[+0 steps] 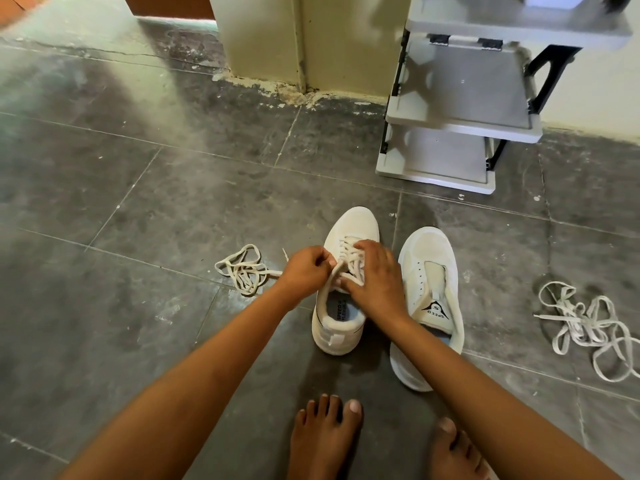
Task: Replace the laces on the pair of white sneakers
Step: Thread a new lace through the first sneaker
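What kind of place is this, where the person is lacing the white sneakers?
Probably the inside of a home, perhaps a hallway or entrance. The floor is dark grey tile, a grey tiered rack stands against the cream wall, and the person's feet are bare.

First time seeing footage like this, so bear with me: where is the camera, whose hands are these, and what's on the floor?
No robot here: a person wears a camera on the head, looking down at their own hands. The left hand pinches a lace on the laced sneaker; the right hand lies across its laces. Beside it sits the second sneaker, with no lace. One loose lace bundle lies on the floor to the left, a second bundle to the right. A grey shelf rack stands by the wall.
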A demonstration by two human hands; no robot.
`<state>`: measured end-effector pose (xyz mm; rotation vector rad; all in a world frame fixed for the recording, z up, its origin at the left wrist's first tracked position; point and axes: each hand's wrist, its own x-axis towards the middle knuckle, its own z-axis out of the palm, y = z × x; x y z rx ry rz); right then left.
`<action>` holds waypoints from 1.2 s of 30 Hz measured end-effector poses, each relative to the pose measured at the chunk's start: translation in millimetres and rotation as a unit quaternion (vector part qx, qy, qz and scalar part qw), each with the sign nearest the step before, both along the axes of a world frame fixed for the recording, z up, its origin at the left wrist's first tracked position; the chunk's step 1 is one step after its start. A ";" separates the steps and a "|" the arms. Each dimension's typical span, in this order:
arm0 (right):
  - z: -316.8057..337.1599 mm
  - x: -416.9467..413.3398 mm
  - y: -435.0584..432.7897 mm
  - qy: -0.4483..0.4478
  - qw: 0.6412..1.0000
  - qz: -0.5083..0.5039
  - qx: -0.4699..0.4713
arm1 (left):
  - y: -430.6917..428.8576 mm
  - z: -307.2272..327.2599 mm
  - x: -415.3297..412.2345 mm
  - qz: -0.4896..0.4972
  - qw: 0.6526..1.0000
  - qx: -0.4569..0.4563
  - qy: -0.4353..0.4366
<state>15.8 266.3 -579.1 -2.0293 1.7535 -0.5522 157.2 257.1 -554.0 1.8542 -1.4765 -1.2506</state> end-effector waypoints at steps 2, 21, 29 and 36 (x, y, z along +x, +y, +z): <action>-2.0 -5.4 -0.1 0.015 0.999 0.030 0.020 | -5.6 -1.8 2.4 0.017 0.999 -0.031 -0.032; -5.7 -16.1 10.2 -0.081 0.994 0.021 0.071 | 74.3 -35.1 3.9 -0.203 0.936 -0.064 -0.279; -5.7 -16.1 8.9 -0.036 0.996 0.026 0.075 | -15.4 64.0 35.5 0.011 0.975 -0.076 0.210; -2.6 -15.8 9.7 -0.059 0.994 0.023 0.089 | -18.1 64.7 38.4 0.020 0.998 -0.055 -0.024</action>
